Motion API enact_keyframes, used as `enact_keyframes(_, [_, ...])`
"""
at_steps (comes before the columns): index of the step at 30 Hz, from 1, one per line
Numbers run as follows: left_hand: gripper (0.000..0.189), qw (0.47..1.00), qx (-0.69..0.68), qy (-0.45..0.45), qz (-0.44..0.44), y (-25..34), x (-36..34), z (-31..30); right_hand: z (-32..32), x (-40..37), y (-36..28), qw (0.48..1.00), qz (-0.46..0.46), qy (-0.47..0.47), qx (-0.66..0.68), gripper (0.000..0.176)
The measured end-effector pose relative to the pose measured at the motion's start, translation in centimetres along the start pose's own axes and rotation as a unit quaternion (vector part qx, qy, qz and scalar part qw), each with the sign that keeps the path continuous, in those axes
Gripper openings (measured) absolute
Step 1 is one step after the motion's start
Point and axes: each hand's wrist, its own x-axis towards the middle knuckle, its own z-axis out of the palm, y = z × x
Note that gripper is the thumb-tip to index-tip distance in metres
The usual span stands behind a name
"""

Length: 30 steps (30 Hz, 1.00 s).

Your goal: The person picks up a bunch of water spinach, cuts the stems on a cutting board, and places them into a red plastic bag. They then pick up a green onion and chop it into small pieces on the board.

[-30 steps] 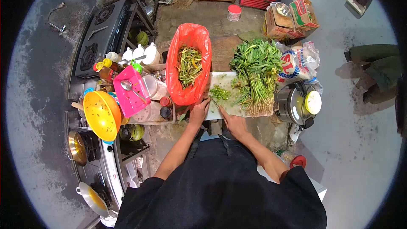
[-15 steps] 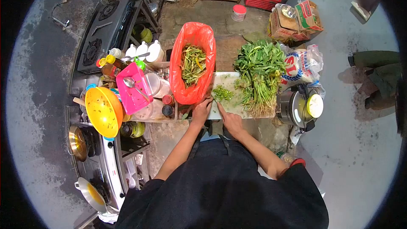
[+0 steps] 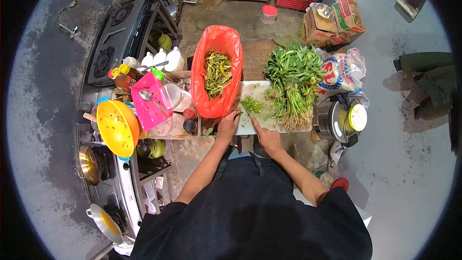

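My right hand (image 3: 268,139) is closed round the handle of a knife (image 3: 248,112), its blade slanting up and left over a white cutting board (image 3: 263,120). Beside the blade lies a small heap of chopped greens (image 3: 252,104). At the board's left edge, just below a red plastic bag (image 3: 196,86), my left hand (image 3: 228,125) has its fingers drawn together; what they hold, if anything, is too small to make out. Green and yellowish scraps (image 3: 219,74) fill the bag's opening. A large bunch of leafy greens (image 3: 293,67) covers the board's right side, stems toward me.
On the left stand a pink basket (image 3: 153,97), a yellow-orange colander (image 3: 115,127), bottles (image 3: 174,60) and jars. To the right are a steel pot (image 3: 332,120) and a plastic sack (image 3: 339,74). Stoves (image 3: 118,43) line the far left; part of another person (image 3: 433,84) shows at far right.
My right hand and the knife have shifted slightly right and down, so the blade is a little apart from my left fingers. My left hand stays at the board's left edge.
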Motion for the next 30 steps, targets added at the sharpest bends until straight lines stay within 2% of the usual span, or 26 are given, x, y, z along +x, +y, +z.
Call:
enact_keyframes(4, [0.023, 0.999, -0.017, 0.015, 0.026, -0.2, -0.1, 0.3, -1.4, 0.0, -0.3, 1.000, -0.023, 0.013, 0.000, 0.072])
enact_keyframes(7, [0.024, 0.999, -0.021, 0.029, 0.016, 0.2, -0.1, 0.1, -2.2, -0.2, -1.0, 0.999, -0.033, -0.021, 0.010, 0.071])
enact_keyframes(9, [0.026, 0.999, 0.002, -0.023, -0.027, 0.2, -0.1, -0.1, -2.3, -0.3, -1.2, 0.999, -0.034, -0.017, 0.010, 0.071])
enact_keyframes(13, [0.026, 1.000, 0.005, -0.026, -0.014, 0.3, -0.2, -0.3, -2.3, -0.4, -1.1, 0.999, -0.038, -0.025, 0.000, 0.072])
enact_keyframes(24, [0.023, 0.999, -0.016, 0.031, 0.036, -0.5, -0.3, 0.4, 0.9, 1.5, -1.9, 1.000, -0.013, -0.006, 0.016, 0.078])
enact_keyframes(30, [0.023, 0.999, -0.002, 0.027, 0.027, -0.3, -0.2, 0.4, 0.0, -0.6, -1.5, 1.000, -0.016, -0.020, -0.010, 0.082])
